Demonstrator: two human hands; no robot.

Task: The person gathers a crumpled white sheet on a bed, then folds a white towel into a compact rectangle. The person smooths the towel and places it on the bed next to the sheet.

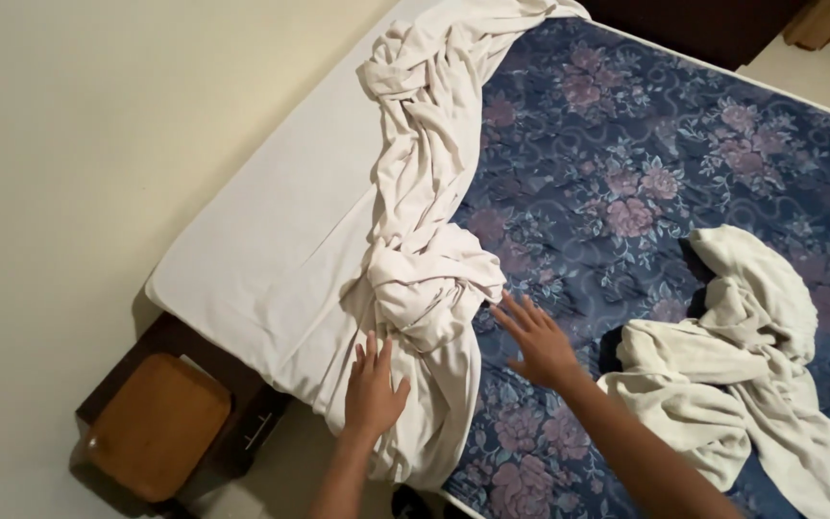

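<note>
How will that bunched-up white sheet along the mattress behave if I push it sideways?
The white sheet looks floppy: its twisted folds would probably bunch further rather than slide whole. It seems light, so the left hand could likely shift it, though it may drag on the floral mattress.

Dim warm indoor light, soft shadow beside the bed frame (lower left), slight overall softness, no glare

Matt crumpled cotton sheet [425, 240], quilted floral fabric mattress [646, 173], smooth wooden stool [158, 423].
</note>
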